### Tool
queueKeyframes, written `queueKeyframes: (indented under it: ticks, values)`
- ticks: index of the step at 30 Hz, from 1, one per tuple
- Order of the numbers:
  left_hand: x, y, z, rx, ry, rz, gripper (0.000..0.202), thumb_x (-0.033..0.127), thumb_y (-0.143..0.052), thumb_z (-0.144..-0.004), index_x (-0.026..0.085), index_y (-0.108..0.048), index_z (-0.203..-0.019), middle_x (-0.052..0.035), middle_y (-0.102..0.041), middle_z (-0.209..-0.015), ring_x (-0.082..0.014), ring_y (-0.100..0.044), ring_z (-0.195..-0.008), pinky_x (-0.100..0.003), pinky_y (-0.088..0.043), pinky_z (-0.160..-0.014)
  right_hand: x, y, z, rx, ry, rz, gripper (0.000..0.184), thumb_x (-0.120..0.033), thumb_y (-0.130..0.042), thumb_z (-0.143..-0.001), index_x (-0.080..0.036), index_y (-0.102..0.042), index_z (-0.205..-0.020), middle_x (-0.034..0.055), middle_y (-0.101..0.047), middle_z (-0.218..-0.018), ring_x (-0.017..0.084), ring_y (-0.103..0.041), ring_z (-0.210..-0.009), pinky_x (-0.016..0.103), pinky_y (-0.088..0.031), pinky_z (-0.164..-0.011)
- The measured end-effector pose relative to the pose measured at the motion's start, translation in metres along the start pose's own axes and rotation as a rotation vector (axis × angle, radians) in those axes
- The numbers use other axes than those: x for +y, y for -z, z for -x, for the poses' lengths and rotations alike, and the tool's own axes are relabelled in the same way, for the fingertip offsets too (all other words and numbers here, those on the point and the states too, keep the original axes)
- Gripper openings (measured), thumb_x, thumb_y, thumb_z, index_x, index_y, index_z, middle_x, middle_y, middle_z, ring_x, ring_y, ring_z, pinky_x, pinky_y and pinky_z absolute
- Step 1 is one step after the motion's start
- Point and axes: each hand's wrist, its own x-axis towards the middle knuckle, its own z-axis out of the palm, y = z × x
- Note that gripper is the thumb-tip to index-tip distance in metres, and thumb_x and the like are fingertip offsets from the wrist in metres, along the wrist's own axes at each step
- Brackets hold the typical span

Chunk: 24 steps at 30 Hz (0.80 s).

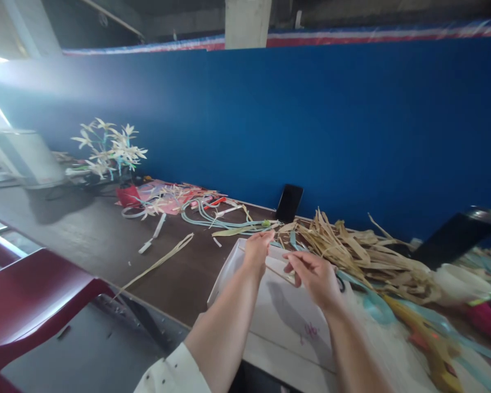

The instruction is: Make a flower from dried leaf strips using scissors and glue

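Observation:
My left hand (257, 250) and my right hand (314, 277) are raised over a white sheet (278, 316) on the brown table (106, 240). Both hands pinch a thin pale leaf strip (279, 268) that runs between them, fingers closed on it. A heap of dried straw-coloured leaf strips (360, 256) lies just behind my right hand. A long loose pale strip (159, 263) lies on the table to the left of my left hand.
A blue wall (311, 120) backs the table. A leaf-flower arrangement (108, 147) in a red pot stands far left. Light blue strips (213, 218), a dark phone (289, 203), a white bowl (460, 284) and a yellow glue gun (429, 344) lie around. A red chair (28, 300) stands at left.

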Motion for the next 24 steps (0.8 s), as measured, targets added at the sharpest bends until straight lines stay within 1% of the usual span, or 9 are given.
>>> queueKeyframes:
  ticks: [1,3,4,6,9,12,15,20,24]
  values:
    - [-0.001,-0.002,0.001,-0.065,0.013,0.045,0.034,0.043,-0.069,-0.059,0.013,-0.058,-0.070,0.0050,-0.042,-0.053,-0.0028,-0.032,-0.044,-0.019,-0.026,-0.044,0.004,-0.001,-0.004,0.042,-0.027,0.015,0.034,-0.047,-0.059,-0.072,-0.016,-0.067,-0.081,0.0040,-0.063,-0.064,0.009,-0.044,-0.041,0.023,-0.035,-0.042]
    - [-0.005,-0.007,0.004,-0.203,0.039,0.117,0.035,0.040,-0.072,-0.054,0.013,-0.059,-0.070,0.0045,-0.043,-0.055,-0.0022,-0.034,-0.045,-0.018,-0.024,-0.043,0.015,0.000,-0.012,0.177,-0.085,0.013,0.037,-0.049,-0.061,-0.069,-0.015,-0.067,-0.081,0.0042,-0.064,-0.065,0.009,-0.044,-0.041,0.022,-0.033,-0.041]
    - [-0.006,-0.010,0.006,-0.252,0.052,0.134,0.035,0.040,-0.074,-0.053,0.013,-0.059,-0.070,0.0043,-0.044,-0.055,-0.0022,-0.034,-0.046,-0.017,-0.024,-0.043,0.020,0.002,-0.016,0.221,-0.104,-0.016,0.039,-0.050,-0.062,-0.068,-0.015,-0.067,-0.085,0.0039,-0.064,-0.066,0.009,-0.044,-0.042,0.022,-0.031,-0.040]
    - [-0.009,-0.015,0.011,-0.306,0.069,0.135,0.036,0.040,-0.075,-0.051,0.013,-0.061,-0.071,0.0043,-0.043,-0.054,-0.0023,-0.034,-0.047,-0.017,-0.023,-0.043,0.028,0.006,-0.020,0.243,-0.120,-0.077,0.042,-0.050,-0.063,-0.067,-0.015,-0.067,-0.090,0.0008,-0.059,-0.058,0.008,-0.042,-0.041,0.021,-0.028,-0.039]
    - [-0.011,-0.018,0.016,-0.346,0.075,0.108,0.037,0.040,-0.075,-0.051,0.012,-0.062,-0.072,0.0024,-0.048,-0.059,-0.0026,-0.035,-0.050,-0.016,-0.023,-0.044,0.033,0.009,-0.022,0.256,-0.127,-0.145,0.044,-0.050,-0.063,-0.066,-0.014,-0.067,-0.091,-0.0025,-0.050,-0.050,0.008,-0.039,-0.042,0.020,-0.026,-0.040]
    - [-0.011,-0.018,0.017,-0.349,0.076,0.072,0.037,0.040,-0.074,-0.052,0.013,-0.063,-0.075,-0.0001,-0.054,-0.068,-0.0031,-0.038,-0.053,-0.016,-0.026,-0.046,0.034,0.008,-0.021,0.279,-0.138,-0.213,0.043,-0.048,-0.066,-0.065,-0.014,-0.066,-0.092,-0.0021,-0.051,-0.054,0.009,-0.040,-0.045,0.020,-0.027,-0.042]
    - [-0.011,-0.017,0.017,-0.342,0.075,0.053,0.037,0.040,-0.073,-0.053,0.014,-0.063,-0.077,-0.0004,-0.056,-0.070,-0.0036,-0.039,-0.054,-0.017,-0.027,-0.047,0.035,0.008,-0.021,0.291,-0.134,-0.251,0.040,-0.045,-0.067,-0.065,-0.015,-0.065,-0.091,-0.0021,-0.052,-0.056,0.009,-0.040,-0.047,0.019,-0.028,-0.043]
    - [-0.012,-0.017,0.018,-0.373,0.083,0.009,0.036,0.041,-0.071,-0.055,0.014,-0.063,-0.076,-0.0004,-0.056,-0.070,-0.0040,-0.039,-0.055,-0.017,-0.027,-0.048,0.035,0.009,-0.022,0.312,-0.143,-0.217,0.036,-0.046,-0.065,-0.067,-0.017,-0.064,-0.088,-0.0036,-0.048,-0.052,0.008,-0.037,-0.046,0.019,-0.025,-0.042]
    - [-0.013,-0.017,0.018,-0.399,0.048,-0.118,0.033,0.042,-0.067,-0.059,0.015,-0.063,-0.078,-0.0019,-0.060,-0.075,-0.0057,-0.045,-0.059,-0.017,-0.032,-0.051,0.037,0.010,-0.022,0.357,-0.148,-0.161,0.035,-0.049,-0.064,-0.067,-0.017,-0.064,-0.080,-0.0029,-0.049,-0.051,0.009,-0.039,-0.045,0.019,-0.026,-0.042]
